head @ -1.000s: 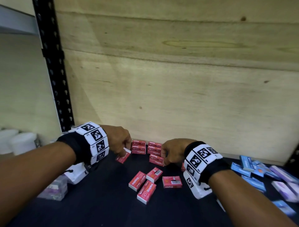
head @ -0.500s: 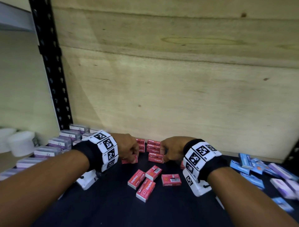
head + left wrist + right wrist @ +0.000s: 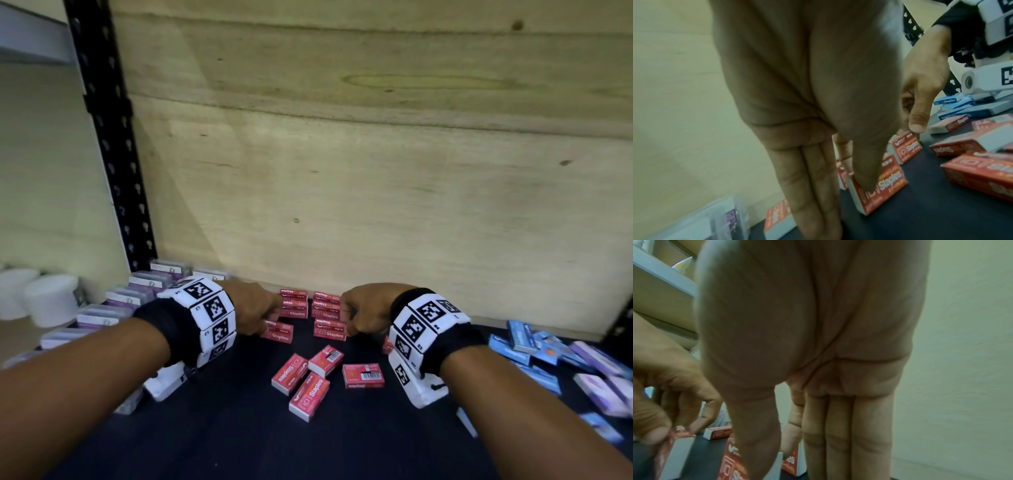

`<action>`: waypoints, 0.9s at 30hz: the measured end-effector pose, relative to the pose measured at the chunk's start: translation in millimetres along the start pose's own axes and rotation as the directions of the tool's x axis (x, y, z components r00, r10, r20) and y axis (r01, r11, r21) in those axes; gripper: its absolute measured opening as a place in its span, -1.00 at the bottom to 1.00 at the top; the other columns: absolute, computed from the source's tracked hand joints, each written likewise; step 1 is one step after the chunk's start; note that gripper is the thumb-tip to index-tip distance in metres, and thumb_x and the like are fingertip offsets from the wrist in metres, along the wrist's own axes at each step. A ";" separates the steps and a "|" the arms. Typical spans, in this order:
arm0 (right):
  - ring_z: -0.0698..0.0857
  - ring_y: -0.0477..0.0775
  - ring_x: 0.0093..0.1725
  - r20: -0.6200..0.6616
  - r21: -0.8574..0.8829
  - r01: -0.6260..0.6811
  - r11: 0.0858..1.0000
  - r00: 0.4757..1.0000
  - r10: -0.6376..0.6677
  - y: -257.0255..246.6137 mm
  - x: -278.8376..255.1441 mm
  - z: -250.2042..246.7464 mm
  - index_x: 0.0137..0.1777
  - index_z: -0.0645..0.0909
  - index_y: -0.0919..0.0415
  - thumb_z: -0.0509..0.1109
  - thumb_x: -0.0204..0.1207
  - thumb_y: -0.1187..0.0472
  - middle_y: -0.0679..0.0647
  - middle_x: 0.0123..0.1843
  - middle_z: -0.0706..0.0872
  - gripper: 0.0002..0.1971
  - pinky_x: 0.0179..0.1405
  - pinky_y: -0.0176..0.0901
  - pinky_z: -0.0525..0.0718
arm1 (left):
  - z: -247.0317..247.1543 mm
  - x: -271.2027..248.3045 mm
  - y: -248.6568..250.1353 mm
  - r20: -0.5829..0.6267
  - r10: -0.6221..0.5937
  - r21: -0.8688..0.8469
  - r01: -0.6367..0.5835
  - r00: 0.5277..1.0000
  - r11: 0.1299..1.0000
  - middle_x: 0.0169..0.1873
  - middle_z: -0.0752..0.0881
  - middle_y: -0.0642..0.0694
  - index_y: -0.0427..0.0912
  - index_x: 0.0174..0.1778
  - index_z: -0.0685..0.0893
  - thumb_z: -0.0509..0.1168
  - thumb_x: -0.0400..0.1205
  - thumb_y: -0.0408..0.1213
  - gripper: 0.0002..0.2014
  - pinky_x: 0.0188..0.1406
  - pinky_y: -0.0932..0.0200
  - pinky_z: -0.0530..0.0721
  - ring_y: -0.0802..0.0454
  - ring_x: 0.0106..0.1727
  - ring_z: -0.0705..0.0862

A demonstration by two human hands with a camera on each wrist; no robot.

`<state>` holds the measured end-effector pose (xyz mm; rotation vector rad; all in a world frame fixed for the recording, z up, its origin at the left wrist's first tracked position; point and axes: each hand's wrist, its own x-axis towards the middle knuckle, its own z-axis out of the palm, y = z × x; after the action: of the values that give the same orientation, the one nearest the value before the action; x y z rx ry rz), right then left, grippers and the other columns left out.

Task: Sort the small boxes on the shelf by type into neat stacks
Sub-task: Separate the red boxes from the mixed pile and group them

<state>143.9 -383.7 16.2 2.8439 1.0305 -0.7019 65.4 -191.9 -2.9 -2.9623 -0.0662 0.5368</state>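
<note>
Head view, nearest me: four loose red staple boxes (image 3: 310, 397) lie scattered on the dark shelf (image 3: 222, 438). Beyond them my left hand (image 3: 253, 308) pinches a red box (image 3: 279, 334) between thumb and fingers, and my right hand (image 3: 364, 313) pinches another red stack (image 3: 329, 329). Behind stand two red stacks (image 3: 294, 303) at the plywood backboard (image 3: 376, 188). Blue boxes (image 3: 520, 337) right and purple boxes (image 3: 102, 313) left blur past counting.

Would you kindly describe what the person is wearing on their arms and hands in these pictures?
Both forearms are bare, with no sleeves or gloves. Each wrist carries a black fabric band wrapped by white blocks printed with black square tag markers; the right wrist has the same band. A white camera housing hangs under the right wrist, with a small black cord. The left hand and right hand are bare.
</note>
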 end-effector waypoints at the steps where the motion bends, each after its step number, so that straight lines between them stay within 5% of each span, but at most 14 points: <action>1: 0.56 -0.14 -0.19 -0.002 -0.003 0.001 1.000 1.000 -0.001 -0.5 -0.6 0.4 0.32 0.62 0.18 0.36 0.66 0.21 -0.04 0.05 0.64 -0.74 -0.24 -0.29 0.54 | -0.3 0.8 1.1 -0.016 -0.001 -0.003 0.001 1.000 1.000 -0.13 0.56 0.06 -0.03 0.28 0.49 0.29 0.70 -0.15 -0.75 0.00 0.11 0.57 0.02 -0.03 0.59; 6: 0.56 -0.03 -0.01 -0.010 -0.023 -0.006 1.000 1.000 0.006 -2.4 -1.4 0.6 0.34 0.60 0.17 0.33 0.68 0.20 0.01 0.10 0.65 -0.73 -0.02 -0.15 0.52 | -5.0 5.5 5.5 -0.034 -0.013 -0.049 0.011 0.999 0.999 -0.35 0.50 0.16 -0.06 0.44 0.44 0.26 0.72 -0.18 -0.64 0.06 0.10 0.64 0.05 -0.18 0.61; 10: 0.57 0.00 -0.02 -0.048 -0.069 -0.006 0.998 0.999 0.002 -3.2 2.4 -0.6 0.34 0.60 0.18 0.32 0.68 0.19 0.08 0.25 0.72 -0.73 -0.04 -0.17 0.49 | -7.1 4.9 8.7 -0.048 -0.023 -0.058 0.021 0.999 0.998 0.03 0.72 -0.05 -0.07 0.45 0.44 0.26 0.72 -0.18 -0.63 0.04 0.11 0.66 0.04 -0.20 0.63; 13: 0.57 -0.01 -0.05 -0.053 -0.091 0.001 0.996 0.999 -0.006 -3.9 3.7 -1.2 0.35 0.59 0.19 0.32 0.68 0.19 0.08 0.24 0.72 -0.72 -0.08 -0.21 0.48 | -8.1 6.0 10.4 -0.050 -0.018 -0.076 0.014 0.999 0.997 -0.05 0.65 -0.04 -0.09 0.45 0.44 0.23 0.73 -0.21 -0.64 -0.12 0.15 0.61 0.21 -0.41 0.50; 15: 0.57 -0.02 -0.06 -0.047 -0.090 0.003 0.996 0.999 -0.008 -4.3 4.2 -1.9 0.36 0.59 0.19 0.31 0.69 0.19 0.07 0.14 0.71 -0.72 -0.18 -0.23 0.50 | -9.5 7.0 11.7 -0.049 -0.021 -0.075 0.018 0.999 0.997 -0.07 0.65 -0.04 -0.08 0.46 0.43 0.23 0.73 -0.22 -0.63 -0.14 0.16 0.58 0.24 -0.45 0.45; 18: 0.56 -0.04 -0.10 -0.046 -0.067 -0.004 0.998 0.999 0.001 -4.4 3.8 -2.0 0.36 0.59 0.17 0.34 0.68 0.17 -0.03 -0.05 0.63 -0.72 -0.37 -0.33 0.44 | -10.4 8.8 12.5 -0.038 -0.020 -0.075 0.017 0.999 0.997 0.16 0.71 -0.11 -0.08 0.48 0.41 0.22 0.73 -0.24 -0.62 -0.15 0.18 0.56 0.27 -0.46 0.45; 23: 0.56 -0.03 -0.03 -0.046 -0.059 -0.009 0.998 0.999 0.006 -3.7 1.5 -1.9 0.37 0.59 0.18 0.35 0.68 0.15 0.08 0.24 0.71 -0.70 -0.04 -0.19 0.52 | -10.3 9.4 12.5 -0.028 -0.034 -0.075 0.032 0.999 0.997 0.26 0.68 -0.10 -0.06 0.52 0.38 0.23 0.73 -0.20 -0.58 -0.17 0.19 0.55 0.28 -0.45 0.44; 27: 0.56 -0.03 -0.05 -0.048 -0.041 -0.011 0.999 0.999 0.009 -3.9 1.4 -0.6 0.36 0.58 0.17 0.37 0.67 0.14 0.04 0.09 0.67 -0.70 -0.02 -0.17 0.51 | -9.9 8.8 12.6 -0.032 -0.037 -0.082 0.034 0.999 0.996 0.17 0.70 -0.09 -0.06 0.51 0.39 0.22 0.73 -0.20 -0.59 -0.19 0.19 0.57 0.27 -0.45 0.46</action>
<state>142.7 -379.7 16.6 2.8414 1.0234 -0.6074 77.4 -205.0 1.6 -3.0422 -0.1408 0.4914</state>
